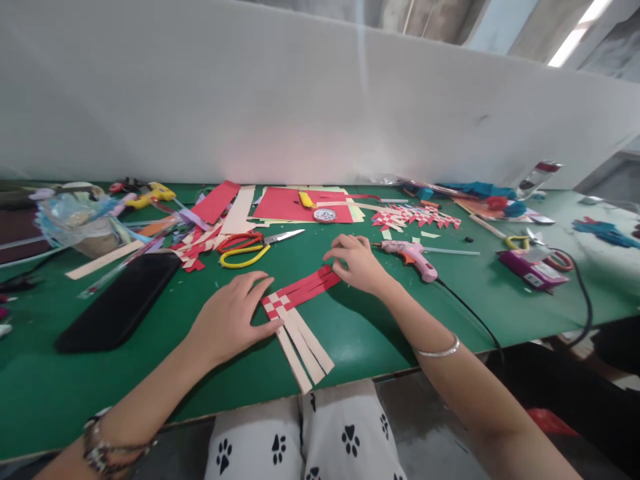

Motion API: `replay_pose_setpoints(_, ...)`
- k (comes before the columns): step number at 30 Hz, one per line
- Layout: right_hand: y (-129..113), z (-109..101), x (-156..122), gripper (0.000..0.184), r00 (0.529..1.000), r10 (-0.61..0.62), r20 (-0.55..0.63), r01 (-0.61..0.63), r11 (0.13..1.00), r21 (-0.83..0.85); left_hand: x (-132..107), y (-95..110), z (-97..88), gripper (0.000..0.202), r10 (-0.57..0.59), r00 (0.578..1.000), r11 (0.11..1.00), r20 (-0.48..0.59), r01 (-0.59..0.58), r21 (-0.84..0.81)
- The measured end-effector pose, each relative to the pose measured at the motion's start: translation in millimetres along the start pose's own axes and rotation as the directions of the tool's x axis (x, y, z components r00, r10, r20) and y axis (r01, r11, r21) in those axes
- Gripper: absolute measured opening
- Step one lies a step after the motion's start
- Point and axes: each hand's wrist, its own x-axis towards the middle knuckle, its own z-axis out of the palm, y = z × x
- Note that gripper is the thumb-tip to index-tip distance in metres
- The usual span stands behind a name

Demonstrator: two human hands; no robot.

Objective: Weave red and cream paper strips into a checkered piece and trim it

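A small woven piece of red and cream paper strips (278, 304) lies on the green table, with a checkered corner. Its red strips (310, 287) run up to the right, while the cream strips (305, 350) fan toward the front edge. My left hand (235, 320) rests at the checkered corner with thumb and fingers apart, the thumb touching the edge. At the far end of the red strips, my right hand (361, 264) has its fingers bent and closed on a strip. Red-and-yellow-handled scissors (245, 255) lie open just beyond.
A pink glue gun (413, 257) with a cord lies right; a black phone-like slab (123, 303) lies left. Behind are red paper sheets (285, 204), a yellow cutter (306, 200), a round dial (325, 215) and finished woven pieces (415, 216). A purple box (533, 268) stands far right.
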Motion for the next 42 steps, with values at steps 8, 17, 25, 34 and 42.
replay_pose_setpoints(8, -9, -1, 0, 0.024, 0.999, -0.023, 0.031, 0.02, 0.994, 0.106, 22, 14, 0.7, 0.04, -0.224, 0.968, 0.97, 0.117, 0.233, -0.074)
replay_pose_setpoints(17, -11, -3, -1, 0.022, 1.0, -0.007, 0.01, 0.006, 0.991, 0.13, 27, 15, -2.5, 0.038, -0.284, 0.91, 0.776, 0.302, 0.403, -0.485)
replay_pose_setpoints(25, -12, -8, 0, 0.023, 0.984, 0.07, -0.166, -0.044, 0.986, 0.159, 28, -2, -20.1, 0.032, -0.178, 0.875, 0.787, 0.45, 0.401, -0.468)
replay_pose_setpoints(34, -16, -10, 2, 0.02, 0.951, 0.223, -0.215, -0.147, 0.935, 0.323, 26, -10, -48.5, 0.037, -0.218, 0.889, 0.741, 0.403, 0.42, -0.524)
replay_pose_setpoints(42, -17, 1, 7, 0.033, 0.909, 0.417, -0.015, -0.195, 0.455, 0.869, 26, -8, -94.2, 0.043, -0.292, 0.882, 0.697, 0.371, 0.461, -0.549)
